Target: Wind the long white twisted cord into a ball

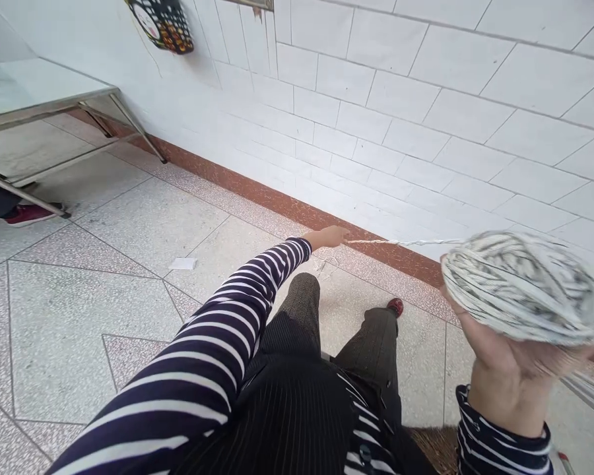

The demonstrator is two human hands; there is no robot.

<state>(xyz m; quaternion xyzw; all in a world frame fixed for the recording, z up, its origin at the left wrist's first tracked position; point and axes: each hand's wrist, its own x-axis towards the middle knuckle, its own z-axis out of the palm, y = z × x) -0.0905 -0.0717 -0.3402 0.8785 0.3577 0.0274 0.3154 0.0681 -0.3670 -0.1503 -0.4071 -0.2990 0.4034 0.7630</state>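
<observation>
In my right hand (pixel 505 349), raised at the right of the head view, rests a large ball of twine (pixel 519 287), white with thin dark streaks. Its fingers wrap beneath and around the ball, partly hidden by it. A twisted white strand (pixel 406 243) runs taut and almost level from the ball to my left hand (pixel 330 236). That arm is stretched forward, and its fingers are closed on the strand's end near the foot of the wall. Striped sleeves cover both my arms.
A tiled white wall (pixel 366 119) with a red-brown skirting (pixel 257 191) stands ahead. On the left is a metal-framed table (pixel 54 105), with another person's red shoe (pixel 32 214) under it. A white paper piece (pixel 183 263) lies on the floor. A patterned bag (pixel 163 26) hangs on the wall.
</observation>
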